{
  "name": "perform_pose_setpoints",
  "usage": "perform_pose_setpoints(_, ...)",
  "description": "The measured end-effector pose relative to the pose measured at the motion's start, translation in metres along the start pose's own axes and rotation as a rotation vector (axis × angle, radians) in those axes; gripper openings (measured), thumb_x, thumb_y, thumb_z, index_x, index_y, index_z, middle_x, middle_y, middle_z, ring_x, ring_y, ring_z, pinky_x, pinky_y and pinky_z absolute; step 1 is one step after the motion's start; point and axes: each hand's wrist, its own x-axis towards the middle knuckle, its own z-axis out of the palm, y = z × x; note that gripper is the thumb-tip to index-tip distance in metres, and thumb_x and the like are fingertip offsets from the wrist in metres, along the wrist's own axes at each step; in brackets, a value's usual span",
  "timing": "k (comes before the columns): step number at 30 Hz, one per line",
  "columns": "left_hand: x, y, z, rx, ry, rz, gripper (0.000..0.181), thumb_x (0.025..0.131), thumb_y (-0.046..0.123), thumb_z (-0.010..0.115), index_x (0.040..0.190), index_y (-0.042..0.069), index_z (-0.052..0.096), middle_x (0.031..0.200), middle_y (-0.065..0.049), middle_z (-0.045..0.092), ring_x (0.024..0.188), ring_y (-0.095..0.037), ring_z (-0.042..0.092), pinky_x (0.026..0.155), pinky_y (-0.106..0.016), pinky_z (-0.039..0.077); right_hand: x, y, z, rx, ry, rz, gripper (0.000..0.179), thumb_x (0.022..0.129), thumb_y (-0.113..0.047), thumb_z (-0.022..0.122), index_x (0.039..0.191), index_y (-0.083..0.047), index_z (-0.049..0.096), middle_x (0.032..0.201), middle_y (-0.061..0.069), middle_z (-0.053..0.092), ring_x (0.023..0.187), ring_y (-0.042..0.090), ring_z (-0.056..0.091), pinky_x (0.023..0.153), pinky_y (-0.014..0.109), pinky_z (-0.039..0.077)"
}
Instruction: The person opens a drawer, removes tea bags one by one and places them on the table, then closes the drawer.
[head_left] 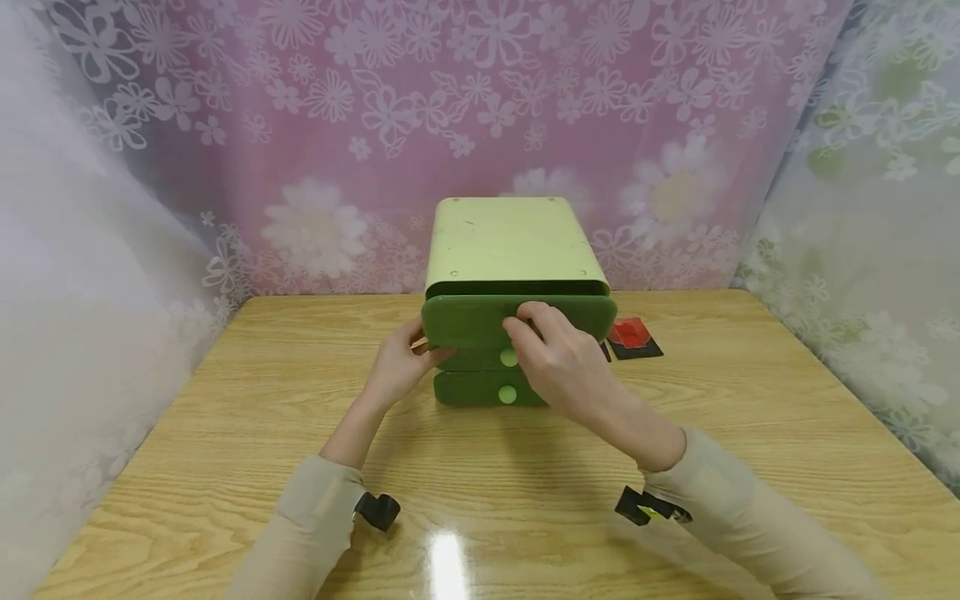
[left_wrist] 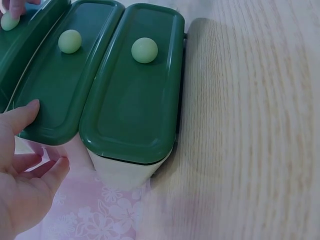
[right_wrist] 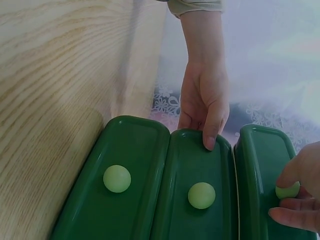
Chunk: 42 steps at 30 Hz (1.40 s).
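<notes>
A small drawer cabinet point(head_left: 517, 237) with a pale yellow-green shell and three dark green drawers stands on the table. Its top drawer point(head_left: 465, 321) is pulled out a little, leaving a dark gap under the shell's upper edge. My right hand point(head_left: 566, 362) pinches the round light green knob point(right_wrist: 287, 191) of that drawer between thumb and fingers. With the thumb on the front of the middle drawer point(left_wrist: 55, 75) and the fingers round its side, my left hand point(head_left: 401, 362) grips the cabinet's left edge. The bottom drawer point(left_wrist: 135, 100) is flush with the shell.
Right of the cabinet, a flat black and red item point(head_left: 633, 337) lies on the wooden table point(head_left: 300, 433); part of the dark thing beside it is hidden by the cabinet. A pink flowered curtain point(head_left: 420, 100) hangs close behind, with pale curtains at both sides.
</notes>
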Motion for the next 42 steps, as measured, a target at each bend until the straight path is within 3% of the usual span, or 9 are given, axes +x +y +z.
perform_pose_setpoints(13, 0.002, 0.001, -0.001, 0.014, 0.003, 0.002, 0.062, 0.083, 0.020, 0.071, 0.139, 0.018, 0.044, 0.137, -0.004, 0.045, 0.126, -0.021, 0.042, 0.095, -0.029, 0.043, 0.004, 0.008, 0.002, -0.010, -0.029, 0.004, 0.019, 0.075, 0.009, 0.064, 0.093, 0.006, 0.064, 0.090, 0.021, 0.055, 0.074, 0.031, 0.056, 0.050, 0.034, 0.052)
perform_pose_setpoints(30, 0.002, 0.001, -0.001, -0.007, 0.006, -0.034, 0.067, 0.082, 0.019, 0.072, 0.141, 0.013, 0.041, 0.140, -0.009, 0.042, 0.128, -0.027, 0.038, 0.099, -0.034, 0.040, 0.004, 0.012, 0.006, -0.015, -0.051, 0.017, 0.017, 0.077, 0.008, 0.066, 0.094, 0.006, 0.063, 0.091, 0.020, 0.055, 0.073, 0.030, 0.055, 0.048, 0.033, 0.051)
perform_pose_setpoints(42, 0.000, -0.001, -0.001, 0.004, -0.004, -0.007, 0.065, 0.083, 0.021, 0.071, 0.140, 0.013, 0.041, 0.135, -0.008, 0.046, 0.125, -0.024, 0.042, 0.098, -0.034, 0.041, 0.003, 0.018, 0.012, -0.008, -0.053, 0.015, 0.019, 0.077, 0.008, 0.066, 0.095, 0.005, 0.063, 0.092, 0.020, 0.054, 0.075, 0.029, 0.055, 0.050, 0.033, 0.051)
